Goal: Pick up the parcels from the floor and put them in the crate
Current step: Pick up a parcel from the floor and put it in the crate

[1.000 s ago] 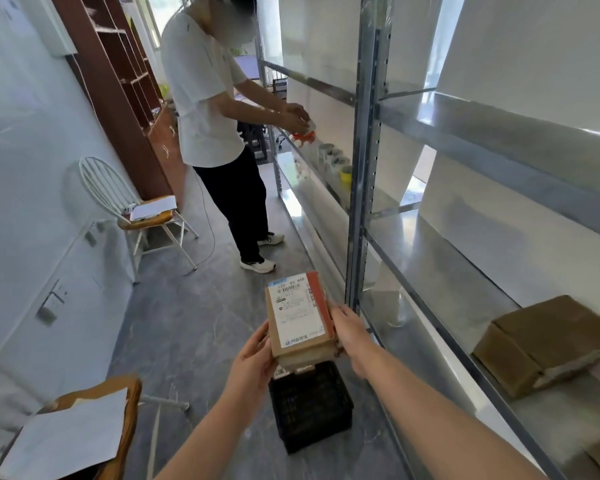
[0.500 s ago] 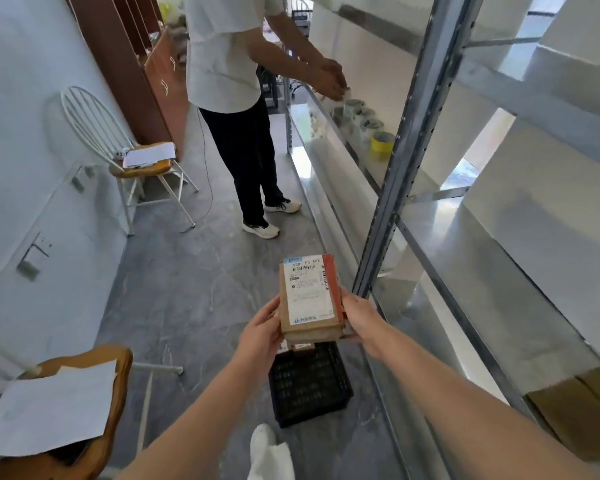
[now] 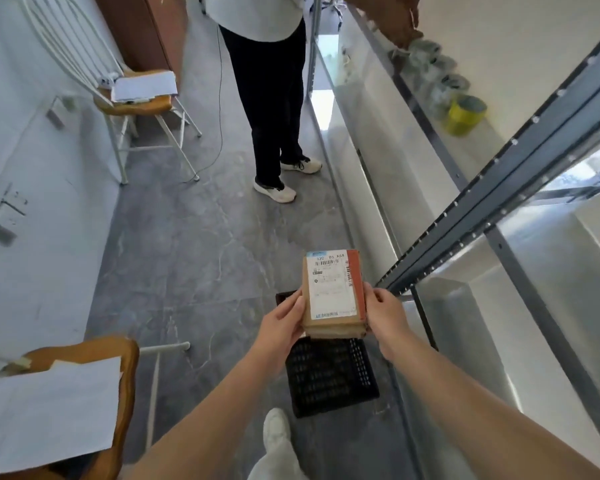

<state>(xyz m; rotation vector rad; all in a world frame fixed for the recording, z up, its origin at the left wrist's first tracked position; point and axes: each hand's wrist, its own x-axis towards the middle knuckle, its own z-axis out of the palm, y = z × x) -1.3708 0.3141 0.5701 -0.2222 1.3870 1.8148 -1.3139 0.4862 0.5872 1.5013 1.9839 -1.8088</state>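
We've got the parcel [image 3: 333,292] in both hands, label side up: left hand [image 3: 284,323] grips its left edge, right hand [image 3: 387,317] its right edge, fingers curled round. Parcel's in the air, over the far end of the black crate [image 3: 329,375], which sits on the grey floor [image 3: 194,258] beside the metal shelf rack [image 3: 465,216]. Another person [image 3: 267,98] stands further along the aisle.

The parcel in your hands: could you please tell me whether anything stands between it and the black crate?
Nothing visible does. The left hand and right hand hold the parcel over the open crate on the floor; its visible part holds nothing, though the parcel hides its far end.
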